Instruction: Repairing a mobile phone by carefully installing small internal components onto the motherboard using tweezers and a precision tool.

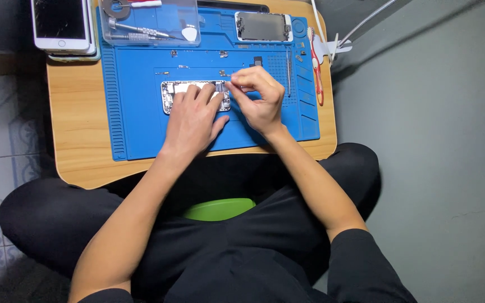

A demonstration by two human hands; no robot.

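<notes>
An opened phone body [176, 93] with its insides showing lies on a blue work mat [136, 118]. My left hand [193, 119] rests flat on it, fingers spread over its right half, pressing it down. My right hand [259, 98] hovers at the phone's right end, fingers pinched together around something small; what it pinches is too small to make out. Tiny screws and metal parts [197, 62] lie scattered on the mat above the phone.
The mat covers a small wooden lap table [74, 123]. A clear tool box [150, 22] and two stacked white phones [63, 25] sit at the back left. A detached screen [262, 26] lies at the back. Tweezers [288, 70] and a red-handled tool [316, 73] rest on the right.
</notes>
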